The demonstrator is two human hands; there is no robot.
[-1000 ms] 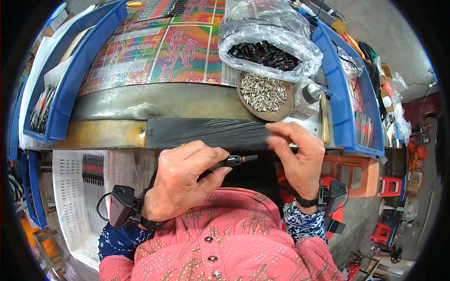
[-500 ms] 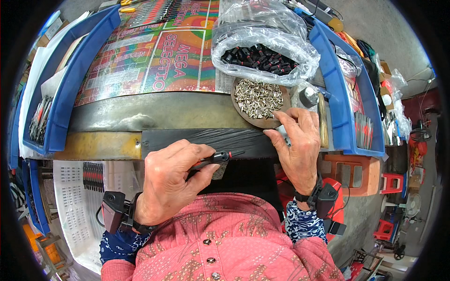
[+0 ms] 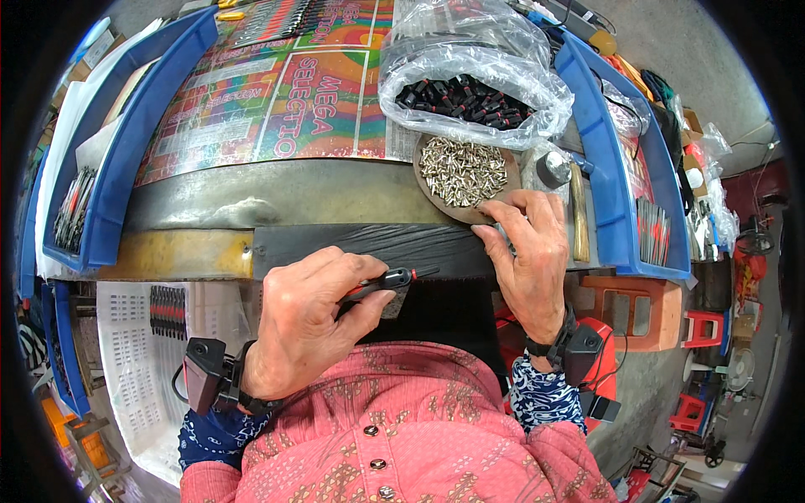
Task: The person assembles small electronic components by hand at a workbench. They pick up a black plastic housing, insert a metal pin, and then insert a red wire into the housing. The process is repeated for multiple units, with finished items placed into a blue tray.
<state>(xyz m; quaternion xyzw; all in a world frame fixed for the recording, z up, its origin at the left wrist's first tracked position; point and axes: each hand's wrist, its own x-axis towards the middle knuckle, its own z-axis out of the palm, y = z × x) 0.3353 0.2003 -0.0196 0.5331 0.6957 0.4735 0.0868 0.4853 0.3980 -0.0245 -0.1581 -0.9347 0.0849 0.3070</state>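
Note:
My left hand (image 3: 314, 314) holds a slim black-and-red pen-shaped tool (image 3: 397, 279) between thumb and fingers, above the front edge of the bench. Its narrow dark tip points right, past a red ring; the rear part is hidden in the hand. My right hand (image 3: 532, 251) is at the near rim of a round brown dish (image 3: 428, 189) heaped with small silvery metal pins (image 3: 461, 170). Its thumb and index finger are apart, and nothing shows between the fingertips. Behind the dish, an open clear plastic bag (image 3: 402, 119) contains many black parts with red rings (image 3: 465, 105).
Blue bins (image 3: 180, 84) (image 3: 599, 126) flank the bench, with slim black-and-red pieces inside. Right of the dish are a black-capped bottle (image 3: 552, 170) and a brass-coloured rod (image 3: 579, 214). A white basket (image 3: 126, 369) with a row of pieces stands below left.
My right thumb and index finger have come slightly closer together at the dish's near rim. The left hand keeps its hold on the tool, almost unmoved.

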